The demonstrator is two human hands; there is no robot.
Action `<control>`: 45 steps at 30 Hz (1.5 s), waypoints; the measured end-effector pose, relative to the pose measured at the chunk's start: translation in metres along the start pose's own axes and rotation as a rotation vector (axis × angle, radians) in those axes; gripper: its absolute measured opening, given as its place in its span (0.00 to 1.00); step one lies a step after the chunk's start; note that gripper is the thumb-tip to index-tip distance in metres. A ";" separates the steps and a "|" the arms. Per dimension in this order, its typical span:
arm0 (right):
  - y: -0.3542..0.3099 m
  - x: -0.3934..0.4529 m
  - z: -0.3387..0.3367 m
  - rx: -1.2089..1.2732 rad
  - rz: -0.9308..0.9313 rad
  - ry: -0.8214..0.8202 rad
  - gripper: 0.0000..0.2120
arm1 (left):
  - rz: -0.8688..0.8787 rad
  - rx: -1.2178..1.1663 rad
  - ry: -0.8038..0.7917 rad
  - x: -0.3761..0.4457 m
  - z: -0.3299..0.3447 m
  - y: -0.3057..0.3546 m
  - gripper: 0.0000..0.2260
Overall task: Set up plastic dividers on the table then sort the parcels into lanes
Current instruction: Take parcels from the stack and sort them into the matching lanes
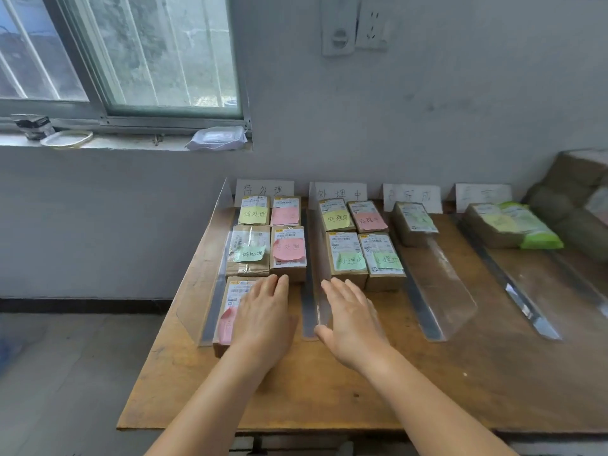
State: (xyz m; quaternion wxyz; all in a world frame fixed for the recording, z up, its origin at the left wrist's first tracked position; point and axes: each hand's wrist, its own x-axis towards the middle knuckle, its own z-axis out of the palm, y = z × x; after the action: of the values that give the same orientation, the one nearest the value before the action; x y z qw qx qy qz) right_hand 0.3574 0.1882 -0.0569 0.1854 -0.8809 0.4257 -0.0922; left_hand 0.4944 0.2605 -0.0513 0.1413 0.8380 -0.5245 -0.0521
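Note:
Several clear plastic dividers stand on the wooden table point(296, 399) and split it into lanes; the second divider point(320, 274) runs between my hands. The left lane holds several brown parcels with coloured notes. My left hand point(263, 320) lies flat, fingers straight, over the nearest parcel point(230, 311), which carries a pink note. My right hand point(350, 324) is flat with straight fingers just right of the second divider, its thumb near the divider's front end. The second lane holds several parcels point(348, 258). One parcel point(413, 223) sits in the third lane, and another parcel point(493, 225) in the fourth.
Paper lane labels point(265, 190) lean on the wall behind each lane. A green-white pouch point(534, 232) lies by the fourth-lane parcel. Stacked brown boxes point(572, 199) fill the far right. The table's left edge drops to the floor. A window sill carries small items.

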 end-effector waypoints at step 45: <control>0.515 -0.194 -0.280 -0.021 0.576 0.385 0.33 | 0.659 -0.111 -0.125 0.025 0.135 0.605 0.31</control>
State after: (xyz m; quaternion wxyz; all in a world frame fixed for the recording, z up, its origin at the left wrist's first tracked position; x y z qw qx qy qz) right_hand -0.2215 -0.0217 -0.0107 0.1109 -0.6928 0.6851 -0.1960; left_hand -0.0497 -0.0343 -0.0026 0.1636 0.6098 -0.7710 -0.0832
